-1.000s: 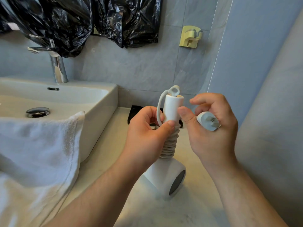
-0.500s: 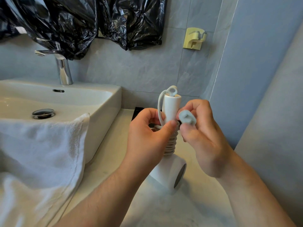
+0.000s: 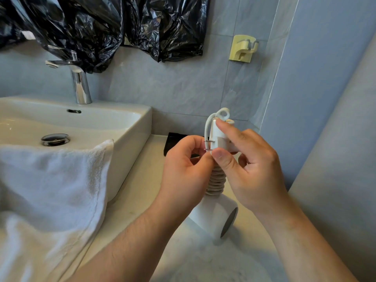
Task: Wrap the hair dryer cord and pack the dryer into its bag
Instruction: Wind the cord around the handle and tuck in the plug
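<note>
Head view.

Hair dryer [image 3: 213, 212]: white, stood on the pale countertop [image 3: 142, 200] with barrel down and handle pointing up, between both hands, right of the sink [image 3: 130, 127].

Cord [image 3: 216, 181]: wound in tight coils around the handle, from just above the barrel up to the hands; a loose loop is seen arching over the handle's top end.

Plug [image 3: 220, 142]: white, metal prongs pointing left, held against the upper handle.

Left hand [image 3: 184, 169]: fingers curled closed around the handle and coils, thumb tip pressed at the front just below the plug.

Right hand [image 3: 252, 165]: fingers closed on the plug, index finger laid over its top, thumb beneath.

Towel [image 3: 50, 190]: white, draped over the sink's front edge.

Faucet [image 3: 78, 80]: chrome, at the back of the sink.

Black plastic sheeting [image 3: 101, 27]: hung on the tiled wall.

Yellow wall hook [image 3: 243, 48]: fixed on the wall, upper right.

Black object [image 3: 175, 141]: flat on the counter behind the hands; whether it is the bag cannot be told.
</note>
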Tool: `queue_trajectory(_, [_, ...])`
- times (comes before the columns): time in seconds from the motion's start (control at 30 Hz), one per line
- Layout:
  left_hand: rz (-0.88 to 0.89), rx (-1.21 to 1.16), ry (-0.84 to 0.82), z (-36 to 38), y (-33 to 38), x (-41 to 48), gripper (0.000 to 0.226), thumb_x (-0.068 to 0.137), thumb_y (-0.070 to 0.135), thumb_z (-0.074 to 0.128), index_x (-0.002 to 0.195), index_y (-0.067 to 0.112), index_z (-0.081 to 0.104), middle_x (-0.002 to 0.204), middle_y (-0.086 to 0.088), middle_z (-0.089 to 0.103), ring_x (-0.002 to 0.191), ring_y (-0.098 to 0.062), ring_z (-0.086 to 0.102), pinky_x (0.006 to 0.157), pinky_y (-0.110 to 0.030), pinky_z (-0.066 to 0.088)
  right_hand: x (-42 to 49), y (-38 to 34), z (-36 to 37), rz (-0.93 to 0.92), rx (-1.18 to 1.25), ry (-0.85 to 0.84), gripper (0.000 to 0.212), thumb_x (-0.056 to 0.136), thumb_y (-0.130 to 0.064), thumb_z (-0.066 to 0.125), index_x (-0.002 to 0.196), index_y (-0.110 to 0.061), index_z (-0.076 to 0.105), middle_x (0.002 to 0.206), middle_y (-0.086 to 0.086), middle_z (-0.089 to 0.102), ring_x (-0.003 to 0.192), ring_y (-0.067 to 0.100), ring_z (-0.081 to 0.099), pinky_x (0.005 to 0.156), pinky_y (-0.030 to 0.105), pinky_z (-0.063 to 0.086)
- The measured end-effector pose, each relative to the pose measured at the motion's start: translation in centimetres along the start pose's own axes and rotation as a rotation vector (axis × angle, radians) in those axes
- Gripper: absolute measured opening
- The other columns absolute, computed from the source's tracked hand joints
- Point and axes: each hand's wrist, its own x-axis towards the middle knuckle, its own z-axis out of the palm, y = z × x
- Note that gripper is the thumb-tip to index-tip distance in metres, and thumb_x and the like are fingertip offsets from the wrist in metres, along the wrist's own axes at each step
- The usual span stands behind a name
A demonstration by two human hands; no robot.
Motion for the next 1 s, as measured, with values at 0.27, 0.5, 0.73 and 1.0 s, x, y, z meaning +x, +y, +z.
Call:
queue_trajectory(0.27, [0.027, 0.088, -0.016, -0.4, -0.2, 0.2, 0.014, 0.077, 0.029, 0.07, 0.078, 0.022, 0.057, 0.081, -0.009, 0.07, 0.079, -0.03, 0.068, 0.07, -0.047, 0.056, 0.6, -0.1, -0.2, 0.372, 0.487, 0.115, 0.018, 0.082, -0.063, 0.051, 0.089, -0.049, 0.06, 0.079, -0.023, 0.061, 0.066, 0.003, 0.054, 0.064, 0.027, 0.049])
queue_trajectory(0.5, [0.108, 0.167, -0.05, -0.2, -0.6, -0.1, 0.007, 0.084, 0.028, 0.063, 0.089, 0.031, 0.059, 0.083, 0.007, 0.064, 0.073, -0.007, 0.06, 0.069, -0.038, 0.053, 0.5, 0.5, 0.2, 0.451, 0.502, 0.113, 0.03, 0.093, -0.022, 0.042, 0.099, -0.037, 0.068, 0.101, -0.005, 0.071, 0.092, 0.018, 0.068, 0.08, 0.04, 0.056])
queue_trajectory(0.73, [0.378, 0.403, -0.102, 0.0, -1.3, 0.1, 0.018, 0.093, 0.044, 0.053, 0.09, 0.026, 0.052, 0.084, 0.004, 0.055, 0.078, -0.019, 0.053, 0.068, -0.036, 0.044, 0.6, -0.2, -0.2, 0.403, 0.566, 0.003, 0.046, 0.082, -0.047, 0.064, 0.114, -0.015, 0.065, 0.098, -0.006, 0.071, 0.093, 0.014, 0.067, 0.076, 0.027, 0.052])
queue_trajectory(1.0, [0.553, 0.374, -0.217, -0.6, -1.5, 0.2, 0.024, 0.094, 0.025, 0.054, 0.086, 0.004, 0.063, 0.097, -0.003, 0.065, 0.091, -0.022, 0.061, 0.077, -0.04, 0.049, 1.0, 0.1, -0.7, 0.531, 0.659, 0.142, 0.011, 0.075, -0.026, 0.071, 0.086, -0.022, 0.073, 0.078, 0.0, 0.072, 0.071, 0.016, 0.067, 0.062, 0.028, 0.052])
